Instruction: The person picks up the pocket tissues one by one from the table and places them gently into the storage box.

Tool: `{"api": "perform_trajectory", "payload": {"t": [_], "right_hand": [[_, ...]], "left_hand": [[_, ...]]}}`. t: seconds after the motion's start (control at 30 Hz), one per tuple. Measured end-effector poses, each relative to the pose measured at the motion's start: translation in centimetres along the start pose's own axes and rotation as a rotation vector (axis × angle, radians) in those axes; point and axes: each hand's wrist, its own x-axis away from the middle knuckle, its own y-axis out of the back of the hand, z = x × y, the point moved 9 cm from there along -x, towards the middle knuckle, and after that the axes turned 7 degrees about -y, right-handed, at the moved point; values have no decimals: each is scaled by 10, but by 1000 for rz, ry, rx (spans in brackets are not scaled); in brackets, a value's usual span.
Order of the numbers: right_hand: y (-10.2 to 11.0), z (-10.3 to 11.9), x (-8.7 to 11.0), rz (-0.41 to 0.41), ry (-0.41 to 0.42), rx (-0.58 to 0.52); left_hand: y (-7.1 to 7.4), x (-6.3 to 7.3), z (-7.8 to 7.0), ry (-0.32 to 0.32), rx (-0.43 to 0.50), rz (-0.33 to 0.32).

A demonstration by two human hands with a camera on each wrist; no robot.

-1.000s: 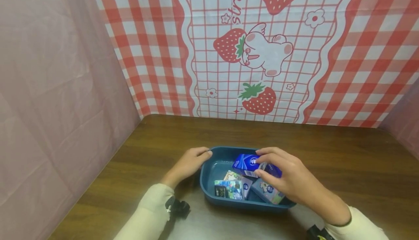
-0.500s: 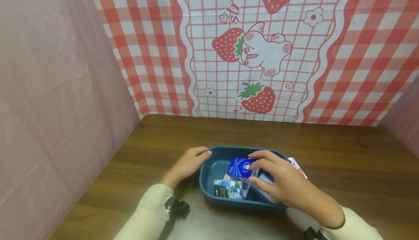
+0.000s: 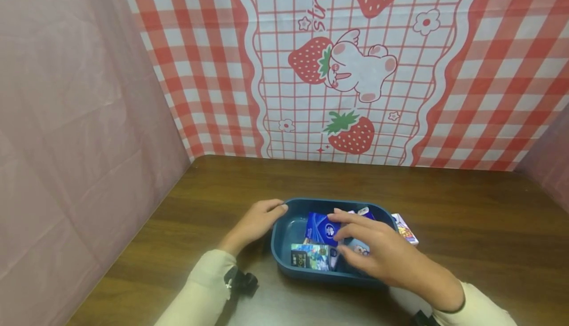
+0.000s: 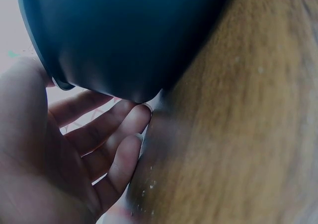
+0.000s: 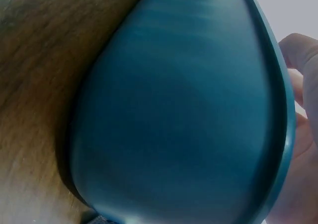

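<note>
A dark teal plastic basin (image 3: 280,264) stands on the table with several tissue packs in it. At its left corner my left hand (image 3: 255,224) grips the rim, thumb over it and fingers outside against the wall. My right hand (image 3: 384,247) reaches in over the right side, its fingertips and thumb round the right end of a blue tissue pack (image 3: 316,228). A flowery pack with a black label (image 3: 313,257) lies in front of it. Under the right hand shows part of a light blue pack (image 3: 359,247). The wrist views show mostly the basin's outer wall (image 5: 174,105).
A white and purple pack (image 3: 405,229) lies on the table just right of the basin. Brown wood tabletop (image 3: 231,178) surrounds the basin. Behind hangs a red checked strawberry cloth (image 3: 338,69), and a pinkish curtain (image 3: 80,143) hangs at the left.
My right hand has moved left and slightly down with the blue tissue pack, which now lies flatter. The white and purple pack beside the basin has come into view. My left hand stays put.
</note>
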Motion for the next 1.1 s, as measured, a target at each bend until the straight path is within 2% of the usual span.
{"api": "perform_trajectory", "payload": {"t": [0.27, 0.4, 0.5, 0.6, 0.87, 1.1], "right_hand": [[9, 2, 0, -53, 10, 13], [15, 2, 1, -105, 59, 35], [19, 4, 2, -131, 115, 14], [22, 4, 2, -134, 136, -11], [31, 1, 3, -141, 148, -62], [33, -8, 2, -119, 93, -65]], "left_hand": [[0, -1, 1, 6, -6, 0], [0, -2, 1, -20, -12, -1], [0, -2, -1, -32, -11, 1], [1, -1, -3, -32, -7, 0], [1, -1, -5, -24, 4, -5], [1, 0, -4, -21, 13, -1]]}}
